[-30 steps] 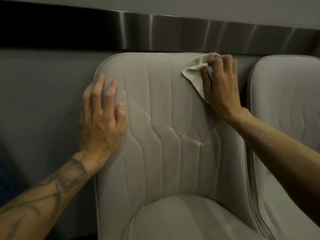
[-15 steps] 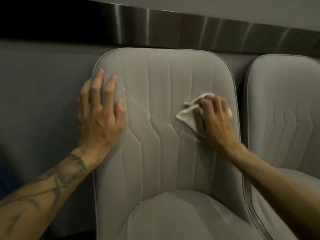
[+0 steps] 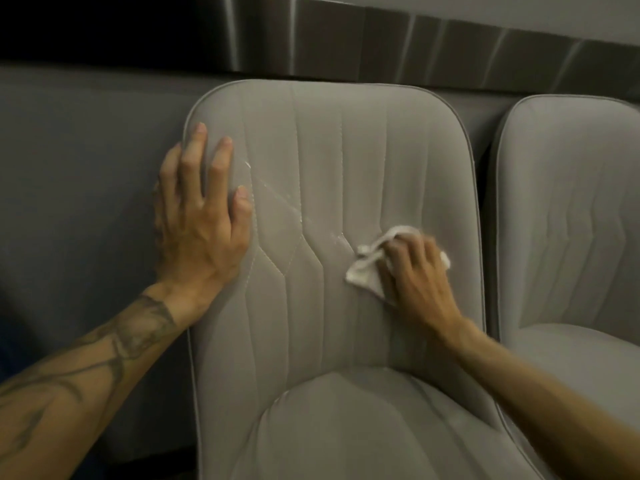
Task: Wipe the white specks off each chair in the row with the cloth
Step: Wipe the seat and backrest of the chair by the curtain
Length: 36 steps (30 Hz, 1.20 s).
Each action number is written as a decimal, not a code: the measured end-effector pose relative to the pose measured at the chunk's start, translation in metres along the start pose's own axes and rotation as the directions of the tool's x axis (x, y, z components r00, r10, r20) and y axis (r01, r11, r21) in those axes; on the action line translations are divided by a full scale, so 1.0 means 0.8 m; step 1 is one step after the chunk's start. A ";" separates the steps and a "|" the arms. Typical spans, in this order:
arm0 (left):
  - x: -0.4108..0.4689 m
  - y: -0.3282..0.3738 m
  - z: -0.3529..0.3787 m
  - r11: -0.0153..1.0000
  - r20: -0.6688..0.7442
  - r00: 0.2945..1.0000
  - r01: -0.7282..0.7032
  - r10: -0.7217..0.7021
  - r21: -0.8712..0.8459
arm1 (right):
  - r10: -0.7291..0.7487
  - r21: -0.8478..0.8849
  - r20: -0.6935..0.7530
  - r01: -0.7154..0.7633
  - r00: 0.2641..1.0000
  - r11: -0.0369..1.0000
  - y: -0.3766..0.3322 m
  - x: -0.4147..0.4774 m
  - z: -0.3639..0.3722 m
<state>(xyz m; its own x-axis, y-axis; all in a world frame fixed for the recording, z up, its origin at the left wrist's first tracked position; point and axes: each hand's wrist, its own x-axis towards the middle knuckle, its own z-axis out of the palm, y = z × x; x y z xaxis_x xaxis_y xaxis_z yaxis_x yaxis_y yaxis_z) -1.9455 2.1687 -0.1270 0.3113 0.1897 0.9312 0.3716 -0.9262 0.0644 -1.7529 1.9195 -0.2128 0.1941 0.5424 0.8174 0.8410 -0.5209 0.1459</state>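
Pressing against the middle of the chair (image 3: 329, 133) backrest, the cloth (image 3: 362, 273) is gripped as a small wad by the curled fingers (image 3: 408, 251) of the right hand (image 3: 419, 275). The left hand (image 3: 197, 220) is laid flat on the left edge of the backrest, its fingers straight and holding nothing. A thin trail of white specks (image 3: 277, 199) runs diagonally from just beside the left fingertips down to the corner of the cloth.

Several faults can be foreseen. Because so little cloth meets the fabric, the specks may be smeared into the stitched seams instead of being lifted. The upper end of the trail may be missed, or covered, if the bracing hand is not shifted. The loose corner may be dragged out of the grip by a seam. On the neighbouring chair (image 3: 571, 202), to the right, no specks can be made out in the dim light, so some could be overlooked.
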 end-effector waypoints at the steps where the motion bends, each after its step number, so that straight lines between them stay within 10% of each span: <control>1: 0.000 0.001 0.000 1.000 0.002 1.000 0.000 0.000 -0.005 | -0.078 -0.007 0.085 0.079 0.993 0.997 -0.005 -0.034 0.005; 6: -0.001 0.001 -0.002 1.000 0.009 1.000 0.007 -0.007 -0.008 | -0.351 -0.055 0.258 0.377 0.900 0.925 0.010 -0.058 -0.002; 12: 0.000 0.000 0.001 1.000 0.002 1.000 0.002 -0.002 -0.014 | -0.031 -0.017 -0.012 0.031 0.999 0.999 -0.003 -0.021 0.006; 19: 0.000 -0.001 0.002 1.000 0.007 1.000 0.008 -0.008 -0.022 | -0.458 0.032 0.317 0.473 0.831 0.880 -0.002 -0.101 0.021; 25: 0.001 -0.002 0.004 1.000 -0.011 1.000 -0.005 0.005 -0.021 | -0.065 0.003 0.001 0.065 0.998 0.998 -0.008 -0.033 0.007; 31: 0.000 -0.002 0.002 0.999 0.001 1.000 0.000 0.000 -0.033 | -0.371 0.007 0.288 0.385 0.883 0.923 -0.007 -0.096 0.026; 36: 0.001 -0.002 0.003 1.000 -0.013 1.000 0.003 -0.003 -0.031 | -0.182 0.007 -0.034 0.182 0.983 0.983 -0.002 0.059 -0.019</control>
<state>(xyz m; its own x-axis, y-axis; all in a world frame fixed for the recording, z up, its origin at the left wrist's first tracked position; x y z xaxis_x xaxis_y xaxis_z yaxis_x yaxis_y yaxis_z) -1.9434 2.1709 -0.1272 0.2992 0.1883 0.9354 0.3453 -0.9353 0.0778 -1.7525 1.9359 -0.1664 0.0203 0.6053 0.7958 0.8656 -0.4089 0.2890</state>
